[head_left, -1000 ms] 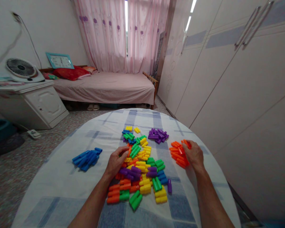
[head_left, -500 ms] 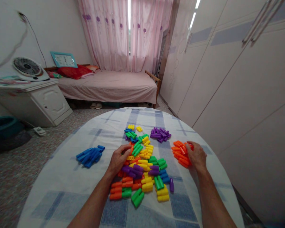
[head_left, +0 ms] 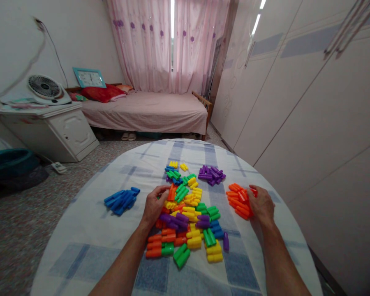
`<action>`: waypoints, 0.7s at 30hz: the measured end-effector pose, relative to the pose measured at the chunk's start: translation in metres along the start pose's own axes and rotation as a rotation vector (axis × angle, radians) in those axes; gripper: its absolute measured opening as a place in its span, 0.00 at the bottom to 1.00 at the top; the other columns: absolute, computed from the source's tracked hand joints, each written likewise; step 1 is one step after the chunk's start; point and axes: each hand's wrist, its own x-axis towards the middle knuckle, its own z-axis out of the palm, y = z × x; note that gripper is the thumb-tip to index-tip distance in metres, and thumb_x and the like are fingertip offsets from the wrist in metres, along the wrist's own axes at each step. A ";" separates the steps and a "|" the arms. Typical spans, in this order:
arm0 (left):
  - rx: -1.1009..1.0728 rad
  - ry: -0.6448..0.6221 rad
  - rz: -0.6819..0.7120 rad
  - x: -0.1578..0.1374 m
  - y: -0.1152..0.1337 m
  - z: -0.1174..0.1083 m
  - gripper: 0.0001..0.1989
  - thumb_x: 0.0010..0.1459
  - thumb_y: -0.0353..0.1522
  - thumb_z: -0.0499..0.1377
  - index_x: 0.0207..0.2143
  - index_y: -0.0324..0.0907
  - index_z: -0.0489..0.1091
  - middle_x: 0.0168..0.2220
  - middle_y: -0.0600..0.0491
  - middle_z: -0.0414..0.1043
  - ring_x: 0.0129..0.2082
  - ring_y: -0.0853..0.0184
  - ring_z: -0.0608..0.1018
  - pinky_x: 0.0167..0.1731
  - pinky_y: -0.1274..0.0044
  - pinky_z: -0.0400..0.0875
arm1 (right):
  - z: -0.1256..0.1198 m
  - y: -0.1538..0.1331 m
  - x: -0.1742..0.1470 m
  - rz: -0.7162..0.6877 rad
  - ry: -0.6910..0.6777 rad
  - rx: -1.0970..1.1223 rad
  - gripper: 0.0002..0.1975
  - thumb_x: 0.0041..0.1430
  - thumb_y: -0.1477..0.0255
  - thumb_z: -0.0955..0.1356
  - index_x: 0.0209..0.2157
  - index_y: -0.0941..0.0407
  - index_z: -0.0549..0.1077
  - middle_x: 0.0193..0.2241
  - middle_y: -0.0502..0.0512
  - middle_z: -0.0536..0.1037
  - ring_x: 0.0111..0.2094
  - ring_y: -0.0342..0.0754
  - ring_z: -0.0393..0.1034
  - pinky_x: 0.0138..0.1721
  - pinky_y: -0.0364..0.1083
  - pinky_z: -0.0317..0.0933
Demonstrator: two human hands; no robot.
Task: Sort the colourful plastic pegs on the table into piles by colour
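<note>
Left hand (head_left: 156, 204): lies along the left edge of the mixed heap (head_left: 188, 213), with bent fingers and with thumb and forefinger beside an orange piece (head_left: 172, 192); cannot tell whether clamped on it or only touching.
Right hand (head_left: 262, 204): curls over the right side of the orange pile (head_left: 239, 200), with thumb toward the pile; cannot tell whether gripping a piece.
Mixed heap: spreads across the middle of the round table (head_left: 89, 230), between both hands; mingles orange, green, yellow, purple and blue tube-like pieces, many side by side.
Orange pile: rests to the right, well apart from the mixed heap.
Blue pile (head_left: 121, 200): sits apart, to the left of the left hand.
Purple pile (head_left: 212, 175): lies farther off, between the mixed heap and the orange pile.
Lone purple piece (head_left: 226, 241): lies just beside the mixed heap, at the near right.
Bed (head_left: 148, 107): stands beyond the table, below pink curtains (head_left: 142, 45).
</note>
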 end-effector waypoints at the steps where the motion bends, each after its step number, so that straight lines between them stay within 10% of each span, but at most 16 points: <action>1: 0.003 0.002 0.005 0.000 0.000 0.000 0.15 0.52 0.38 0.54 0.36 0.39 0.73 0.37 0.50 0.76 0.39 0.63 0.76 0.41 0.75 0.69 | 0.000 0.000 0.000 0.002 0.003 -0.001 0.19 0.56 0.66 0.58 0.45 0.56 0.71 0.47 0.60 0.72 0.46 0.55 0.65 0.47 0.54 0.57; 13: -0.008 0.000 0.015 0.002 -0.011 0.002 0.22 0.56 0.44 0.51 0.46 0.40 0.71 0.51 0.48 0.70 0.53 0.60 0.69 0.56 0.68 0.57 | -0.006 -0.036 -0.009 -0.258 0.183 0.192 0.16 0.54 0.67 0.60 0.41 0.58 0.71 0.44 0.61 0.73 0.46 0.55 0.64 0.49 0.55 0.56; 21: -0.144 -0.119 -0.040 -0.002 0.000 0.000 0.23 0.56 0.45 0.51 0.41 0.38 0.73 0.39 0.49 0.76 0.40 0.62 0.75 0.44 0.73 0.67 | 0.013 -0.098 -0.059 -0.510 -0.238 0.438 0.14 0.56 0.70 0.60 0.42 0.57 0.70 0.42 0.57 0.74 0.45 0.49 0.66 0.49 0.50 0.59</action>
